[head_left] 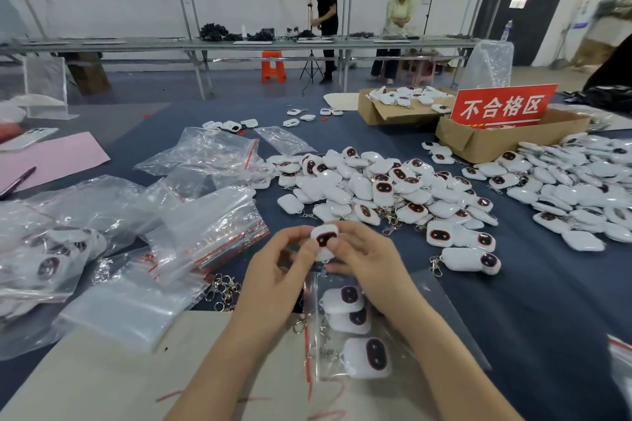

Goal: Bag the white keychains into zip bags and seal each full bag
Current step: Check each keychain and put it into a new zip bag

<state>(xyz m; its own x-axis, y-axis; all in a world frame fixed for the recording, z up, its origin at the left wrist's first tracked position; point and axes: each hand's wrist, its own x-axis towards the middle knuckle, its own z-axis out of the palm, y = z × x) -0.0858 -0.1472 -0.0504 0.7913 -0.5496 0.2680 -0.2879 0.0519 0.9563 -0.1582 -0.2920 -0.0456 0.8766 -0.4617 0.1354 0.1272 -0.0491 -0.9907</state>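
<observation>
Currently both hands meet at frame centre: left hand [273, 270] and right hand [369, 260] each pinch one keychain [325, 237] by its edges, dark face up. The bag [441, 318] lies below them on the counter [547, 301] with three keychains inside and a red zip strip down its left edge. Judgement: one hand should spread that lip while the other slides the keychain in flat, clear of the seal.

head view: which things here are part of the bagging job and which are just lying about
Job: held keychain, left hand, right hand, open zip bag, loose keychain pile, empty zip bags, filled bags.
Lying about: pink paper, pen, phone, orange stool.
</observation>
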